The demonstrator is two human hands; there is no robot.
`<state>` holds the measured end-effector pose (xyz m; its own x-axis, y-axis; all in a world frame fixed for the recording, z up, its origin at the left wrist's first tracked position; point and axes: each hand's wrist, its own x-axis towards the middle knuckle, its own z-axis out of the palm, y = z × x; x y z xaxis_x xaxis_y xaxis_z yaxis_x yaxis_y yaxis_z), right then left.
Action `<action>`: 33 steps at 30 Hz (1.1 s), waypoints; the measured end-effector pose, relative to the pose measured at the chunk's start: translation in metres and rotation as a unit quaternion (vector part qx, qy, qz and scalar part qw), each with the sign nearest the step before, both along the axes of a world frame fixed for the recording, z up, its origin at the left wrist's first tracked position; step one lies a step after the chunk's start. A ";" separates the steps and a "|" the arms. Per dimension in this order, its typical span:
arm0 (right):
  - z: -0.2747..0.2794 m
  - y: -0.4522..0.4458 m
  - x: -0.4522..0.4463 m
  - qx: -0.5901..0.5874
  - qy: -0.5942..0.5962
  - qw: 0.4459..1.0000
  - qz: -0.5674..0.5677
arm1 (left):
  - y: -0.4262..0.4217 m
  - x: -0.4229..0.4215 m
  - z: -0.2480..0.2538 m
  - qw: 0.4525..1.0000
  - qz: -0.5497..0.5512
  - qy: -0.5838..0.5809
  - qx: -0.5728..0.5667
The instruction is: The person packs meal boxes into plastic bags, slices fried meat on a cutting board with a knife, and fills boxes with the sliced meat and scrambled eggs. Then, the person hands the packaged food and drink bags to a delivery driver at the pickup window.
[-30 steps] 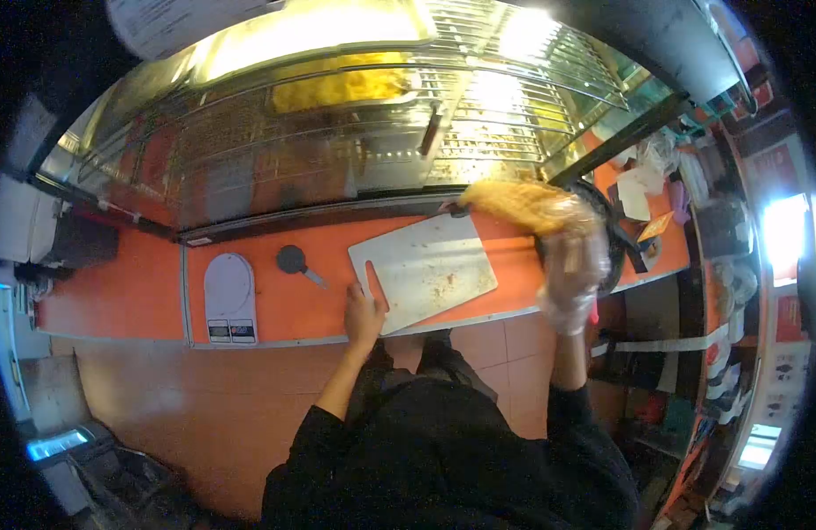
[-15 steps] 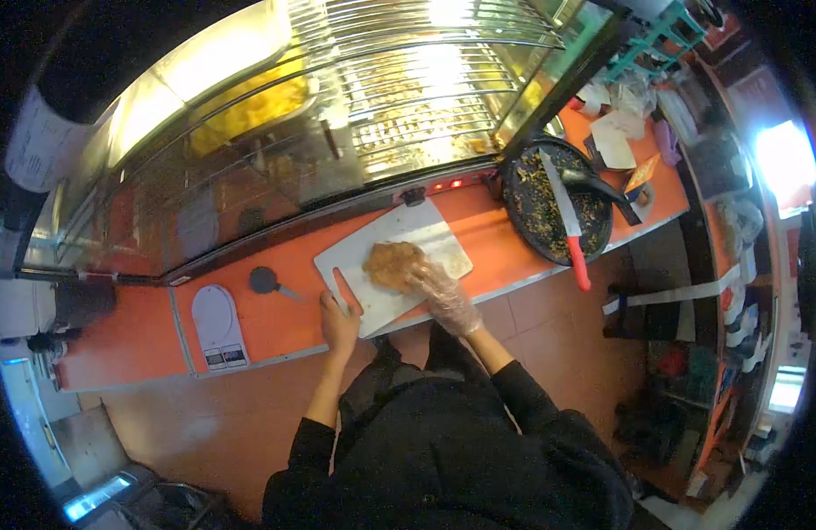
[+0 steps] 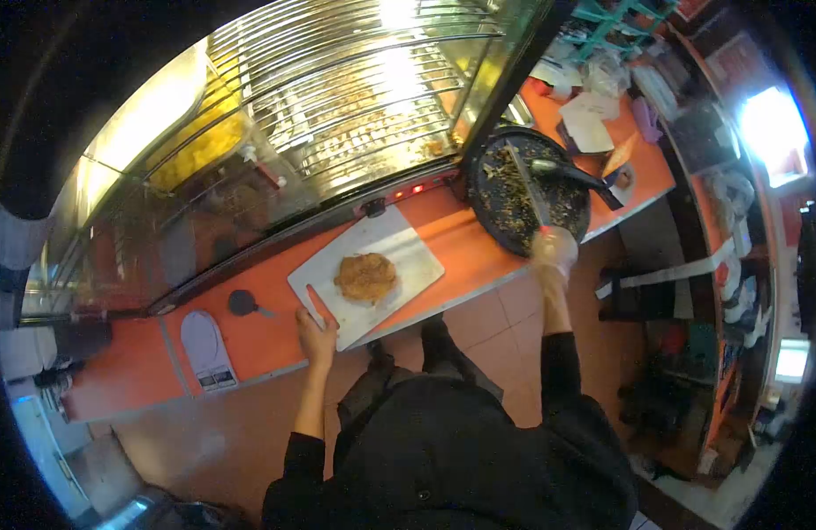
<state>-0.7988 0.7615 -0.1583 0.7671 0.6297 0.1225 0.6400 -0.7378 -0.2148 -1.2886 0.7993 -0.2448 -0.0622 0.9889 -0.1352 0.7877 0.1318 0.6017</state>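
My left hand (image 3: 317,338) is at the slotted handle end of a white cutting board (image 3: 397,231), with its fingers closed round the edge. Flat on the board lies a browned, breaded cutlet (image 3: 366,277). My right hand (image 3: 554,250), in a clear plastic glove, is wrapped round the red handle of a knife; the hand hides most of that handle. The knife's blade (image 3: 529,187) points away from me, over a black pan (image 3: 489,228) that holds brown and dark green crumbs.
Behind the counter (image 3: 275,340) stands a lit glass display case (image 3: 337,199) with wire racks. A kitchen scale (image 3: 206,346) and a small black round-headed utensil (image 3: 242,303) are on the left. A black-handled utensil (image 3: 571,174) rests across the pan.
My right hand has left the cutlet, moved right to the pan and closed on the knife's handle. My left hand stays at the board. The whole view has shifted slightly.
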 end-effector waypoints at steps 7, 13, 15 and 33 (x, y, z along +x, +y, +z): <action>0.089 -0.086 -0.083 -0.147 0.055 0.984 0.083 | -0.003 0.002 0.003 0.995 -0.017 -0.017 0.096; 0.112 0.002 -0.207 -0.183 0.190 0.916 0.304 | 0.002 -0.002 -0.008 0.987 -0.031 -0.035 0.155; 0.099 0.007 -0.236 -0.198 0.150 0.919 0.307 | 0.003 -0.007 -0.010 0.987 -0.040 -0.063 0.139; 0.069 -0.093 -0.203 -0.209 0.218 0.929 0.213 | 0.002 -0.013 0.004 0.991 -0.047 -0.123 0.022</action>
<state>-1.0020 0.6689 -0.0897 0.3556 0.8104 -0.4657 0.8129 -0.5140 -0.2737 -1.3016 0.8018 -0.2405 0.0602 0.9941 -0.0907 0.6246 0.0333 0.7802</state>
